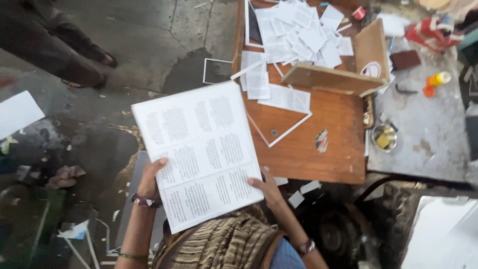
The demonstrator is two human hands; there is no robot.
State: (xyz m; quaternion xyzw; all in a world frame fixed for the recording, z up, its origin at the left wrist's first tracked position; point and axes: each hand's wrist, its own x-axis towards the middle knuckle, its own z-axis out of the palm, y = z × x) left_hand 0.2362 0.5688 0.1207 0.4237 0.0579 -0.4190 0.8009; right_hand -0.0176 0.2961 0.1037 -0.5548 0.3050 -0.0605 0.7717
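Lighting uneven, frame soft — mild motion blur throughout.

Printed sheet point(198, 149) and paper scraps point(298, 32) on the table point(318, 149) read brightest, near washed out; print blocks too blurred to resolve. Floor point(94, 149) at left dim, lower corners darkest — detail lost there. Shadows diffuse, source direction cannot be told. Edges smeared, slight wide-angle bowing.

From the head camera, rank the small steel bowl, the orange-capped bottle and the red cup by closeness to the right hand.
Measured from the right hand:
1. Steel bowl, beside the board's right edge.
2. Orange-capped bottle, on the grey slab, farther right.
3. Red cup, at the board's far end.
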